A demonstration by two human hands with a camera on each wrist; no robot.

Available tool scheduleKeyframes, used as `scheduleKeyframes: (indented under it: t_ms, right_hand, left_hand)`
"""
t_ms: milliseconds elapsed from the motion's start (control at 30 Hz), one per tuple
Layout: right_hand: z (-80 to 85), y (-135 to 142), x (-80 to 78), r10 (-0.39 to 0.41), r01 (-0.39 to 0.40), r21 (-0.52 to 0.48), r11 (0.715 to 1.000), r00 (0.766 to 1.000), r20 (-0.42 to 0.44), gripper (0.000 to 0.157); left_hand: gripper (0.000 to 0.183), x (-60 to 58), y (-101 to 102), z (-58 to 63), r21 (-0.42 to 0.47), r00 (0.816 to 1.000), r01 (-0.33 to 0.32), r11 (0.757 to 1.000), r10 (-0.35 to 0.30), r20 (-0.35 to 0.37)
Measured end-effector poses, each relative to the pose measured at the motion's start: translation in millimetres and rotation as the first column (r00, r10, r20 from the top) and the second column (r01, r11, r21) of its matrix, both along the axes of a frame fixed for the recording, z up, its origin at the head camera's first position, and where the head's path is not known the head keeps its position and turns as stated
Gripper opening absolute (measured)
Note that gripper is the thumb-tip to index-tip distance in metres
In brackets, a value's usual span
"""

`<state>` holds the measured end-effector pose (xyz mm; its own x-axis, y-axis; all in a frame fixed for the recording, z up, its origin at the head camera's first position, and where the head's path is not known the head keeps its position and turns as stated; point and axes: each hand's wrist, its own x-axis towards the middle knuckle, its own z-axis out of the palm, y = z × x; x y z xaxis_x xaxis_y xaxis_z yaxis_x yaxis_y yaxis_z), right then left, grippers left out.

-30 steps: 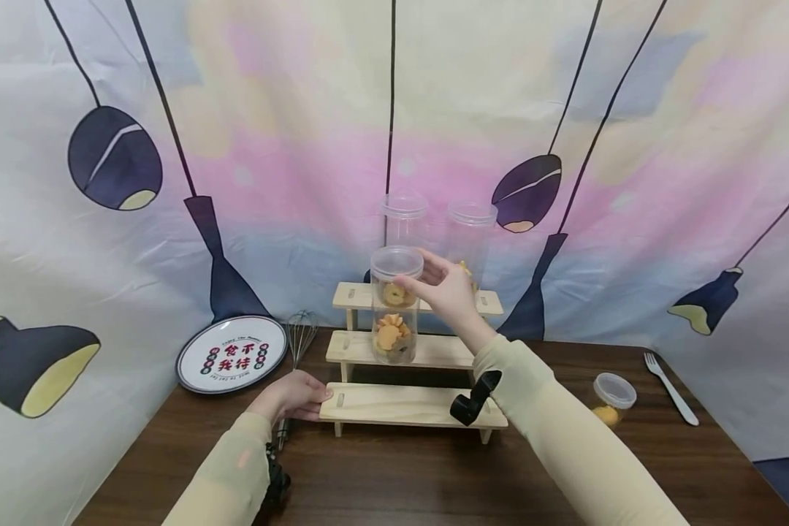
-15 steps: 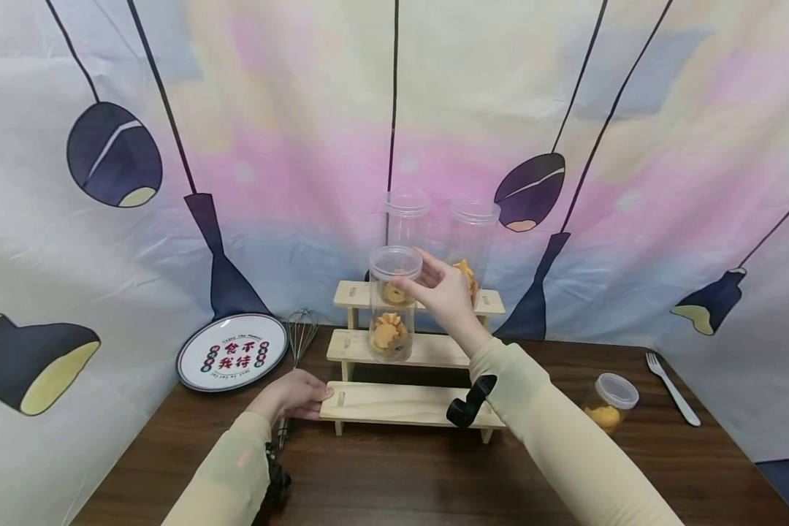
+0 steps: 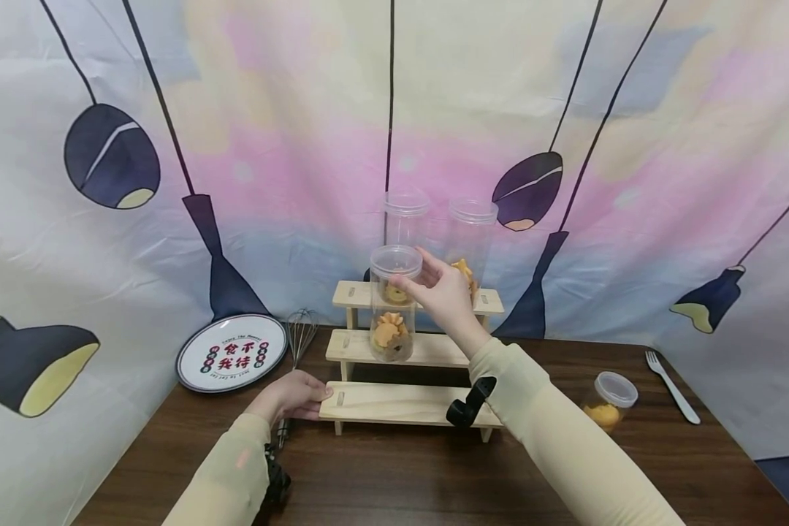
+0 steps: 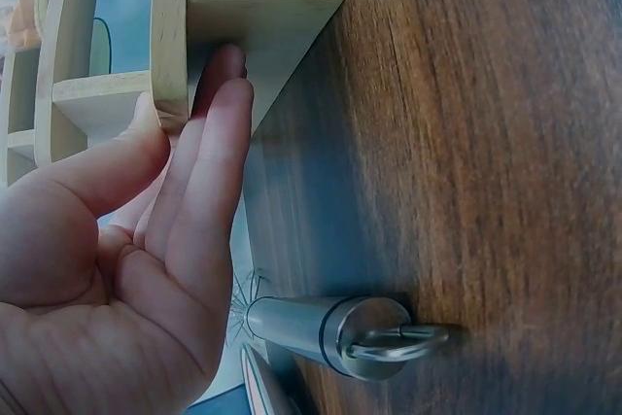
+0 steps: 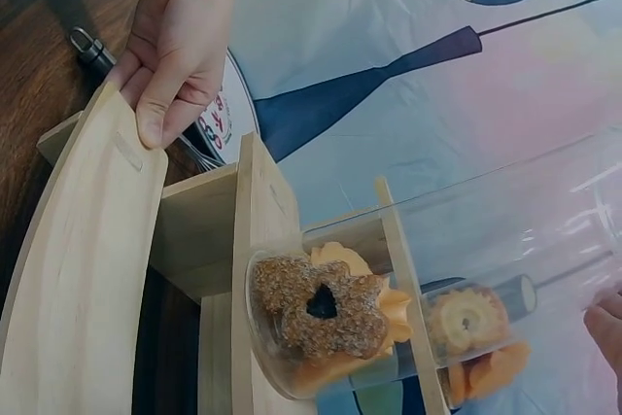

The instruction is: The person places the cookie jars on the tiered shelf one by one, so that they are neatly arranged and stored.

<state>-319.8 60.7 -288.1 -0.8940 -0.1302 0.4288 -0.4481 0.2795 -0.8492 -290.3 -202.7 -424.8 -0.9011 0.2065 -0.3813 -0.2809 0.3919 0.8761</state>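
A tall clear jar [image 3: 392,340] with a lid and cookies in its bottom stands on the middle step of a three-step wooden stand [image 3: 401,402]. The person's right hand [image 3: 443,292] grips this jar near its lid, thumb in front. In the right wrist view, a brown crusted cookie [image 5: 326,303] shows through the jar wall. The left hand [image 3: 296,394] pinches the left end of the lowest step, thumb on top; in the left wrist view its fingers [image 4: 209,177] lie under the board. Two more tall jars, one a lidded jar [image 3: 473,234] with cookies, stand on the top step.
A white plate [image 3: 233,354] with red characters leans against the cloth backdrop at left. Beside it lies a whisk [image 3: 300,336], its handle near the left hand. A small lidded jar [image 3: 613,398] and a fork [image 3: 673,387] are on the dark wooden table at right.
The right forearm has shifted slightly left, uncovering more of the small jar. Both hands keep their grips, and the tall jar stays almost in the same place.
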Motion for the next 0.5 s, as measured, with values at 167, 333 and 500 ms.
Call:
scheduleKeyframes:
  t_ms: [167, 333, 500]
  right_hand:
    - [1.9, 5, 1.3, 0.002, -0.003, -0.020, 1.000, 1.000, -0.025, 0.080]
    - [5.5, 15, 7.9, 0.031, -0.034, -0.051, 0.998, 0.997, -0.064, 0.075]
    - [6.0, 30, 17.3, 0.067, -0.071, -0.066, 0.995, 0.996, -0.058, 0.067]
  left_hand:
    - [0.032, 0.2, 1, 0.8, -0.015, 1.000, -0.009, 1.000, 0.009, 0.001]
    - [0.033, 0.4, 2, 0.7, -0.019, 1.000, -0.009, 1.000, 0.009, 0.001]
    - [0.033, -0.3, 0, 0.8, -0.023, 1.000, -0.006, 1.000, 0.006, -0.004]
